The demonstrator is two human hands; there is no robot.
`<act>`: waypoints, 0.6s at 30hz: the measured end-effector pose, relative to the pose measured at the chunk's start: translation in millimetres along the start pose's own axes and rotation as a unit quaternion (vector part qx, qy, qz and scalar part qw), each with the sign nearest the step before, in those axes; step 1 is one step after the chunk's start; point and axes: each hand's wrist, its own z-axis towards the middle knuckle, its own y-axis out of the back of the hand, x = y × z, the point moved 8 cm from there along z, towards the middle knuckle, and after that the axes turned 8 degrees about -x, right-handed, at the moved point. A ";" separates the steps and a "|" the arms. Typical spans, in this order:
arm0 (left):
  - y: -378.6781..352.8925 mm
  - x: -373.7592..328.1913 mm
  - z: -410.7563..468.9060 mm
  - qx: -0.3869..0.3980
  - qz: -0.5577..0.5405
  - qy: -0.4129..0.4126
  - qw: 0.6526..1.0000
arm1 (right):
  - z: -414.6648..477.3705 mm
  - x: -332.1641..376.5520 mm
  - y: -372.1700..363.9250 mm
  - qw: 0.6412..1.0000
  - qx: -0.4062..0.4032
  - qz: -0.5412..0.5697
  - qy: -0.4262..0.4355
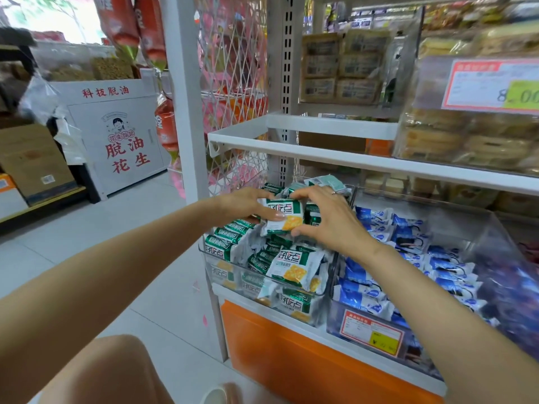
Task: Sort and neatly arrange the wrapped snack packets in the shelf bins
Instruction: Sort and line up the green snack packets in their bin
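My left hand [245,204] and right hand [332,223] pinch one green-and-white packet [281,218] by its ends above the near-left clear bin [224,275], long axis left-to-right, printed face toward me.

A pale grey tiled floor [163,217] is being lit by daylight from a window [43,13] at upper left. A white cabinet printed with red characters [122,135] and a brown cardboard box [32,161] are being kept left of a white metal shelving unit [320,157].

Single head-worn wide-angle view, forward and down, from close before the low shelf bins [221,266].
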 end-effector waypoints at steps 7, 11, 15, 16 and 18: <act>39.2 -11.7 9.8 -0.127 0.168 -0.058 0.976 | -7.7 -0.8 -16.9 0.992 0.108 -0.066 -0.021; 30.9 -11.2 9.1 -0.109 0.238 -0.084 0.962 | -27.2 -6.3 -44.2 0.933 0.272 -0.233 -0.006; 21.3 -9.7 6.9 -0.053 0.210 -0.104 0.971 | -29.1 -4.4 -40.5 0.950 0.275 -0.142 -0.040; 19.4 -8.4 5.6 -0.037 0.207 -0.109 0.972 | -28.0 -5.6 -35.9 0.957 0.266 -0.094 -0.066; 16.2 -7.1 2.1 -0.010 0.231 -0.124 0.965 | -22.9 -11.0 -17.3 0.966 0.225 0.009 -0.127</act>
